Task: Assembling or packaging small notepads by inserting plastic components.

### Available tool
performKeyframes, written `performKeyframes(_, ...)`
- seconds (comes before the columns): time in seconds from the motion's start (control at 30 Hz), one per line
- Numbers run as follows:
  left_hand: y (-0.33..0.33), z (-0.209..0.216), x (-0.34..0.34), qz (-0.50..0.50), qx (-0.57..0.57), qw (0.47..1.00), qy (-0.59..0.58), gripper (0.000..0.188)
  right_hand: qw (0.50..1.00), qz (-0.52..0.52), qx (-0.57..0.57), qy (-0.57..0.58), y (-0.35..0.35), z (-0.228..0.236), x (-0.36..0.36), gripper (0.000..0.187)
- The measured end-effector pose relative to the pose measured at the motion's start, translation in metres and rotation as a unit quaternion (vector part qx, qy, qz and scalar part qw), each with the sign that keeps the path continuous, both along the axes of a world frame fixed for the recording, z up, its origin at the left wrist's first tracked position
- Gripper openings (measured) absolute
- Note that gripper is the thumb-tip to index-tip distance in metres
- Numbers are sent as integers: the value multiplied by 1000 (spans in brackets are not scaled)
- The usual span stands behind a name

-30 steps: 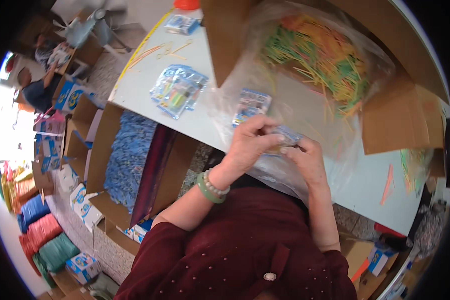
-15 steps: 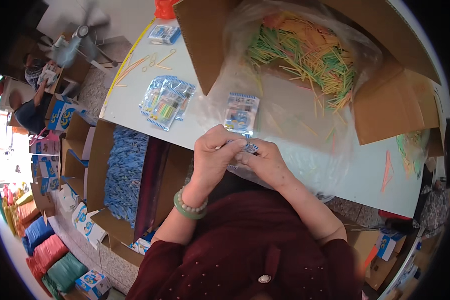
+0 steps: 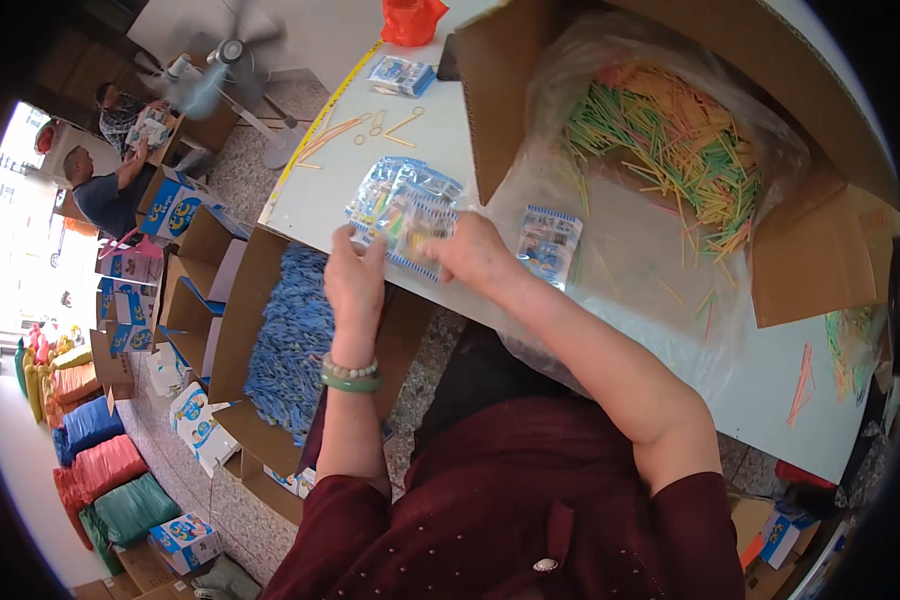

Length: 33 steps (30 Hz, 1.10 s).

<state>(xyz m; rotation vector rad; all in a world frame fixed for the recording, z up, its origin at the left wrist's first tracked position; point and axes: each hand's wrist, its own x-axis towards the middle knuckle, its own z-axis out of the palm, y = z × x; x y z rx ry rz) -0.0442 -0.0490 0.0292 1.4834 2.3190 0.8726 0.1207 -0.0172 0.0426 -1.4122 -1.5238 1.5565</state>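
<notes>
My right hand [image 3: 473,252] reaches leftward across the table's front edge, its fingers closed on the edge of a clear plastic packet [image 3: 402,240] with coloured sticks inside. That packet lies over a small pile of similar blue-and-white printed packets [image 3: 375,183]. My left hand [image 3: 355,280] is just in front of the pile at the table edge, thumb and fingers apart, with nothing visible in it. Another printed packet [image 3: 550,243] lies flat to the right of my right wrist. Slight blur covers the right fingertips.
A lined cardboard box [image 3: 820,245] on its side spills coloured sticks [image 3: 660,140] onto the table. Rubber bands [image 3: 377,124], another packet stack [image 3: 400,75] and a red bag [image 3: 413,22] lie farther back. Below the table edge, a carton holds many blue packets [image 3: 295,340]. Two people work beyond a fan [image 3: 232,52].
Both hands have moved left from the table's front middle to the packet pile and separated. They were together on a small packet before. The whole view has also shifted.
</notes>
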Motion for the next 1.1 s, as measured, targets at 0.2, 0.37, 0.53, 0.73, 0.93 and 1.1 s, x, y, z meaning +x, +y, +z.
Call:
performKeyframes(0.2,12,-24,21,-13,73,946,-317,23,991,-98,68,-60,38,-70,-9,34)
performKeyframes(0.37,11,-36,28,-22,78,967,-241,15,979,-90,104,-149,18,-43,-10,37)
performKeyframes(0.53,22,-46,26,-8,160,960,-228,6,986,-102,56,-118,26,-47,-10,38)
performKeyframes(0.73,10,-21,27,11,124,991,-52,11,947,-101,96,-290,26,-30,-24,38)
performKeyframes(0.93,26,-25,38,-198,198,940,196,37,941,-10,125,-313,13,-28,-16,29)
performKeyframes(1.1,49,-49,45,-194,73,944,256,52,944,34,221,-244,-14,-26,14,27)
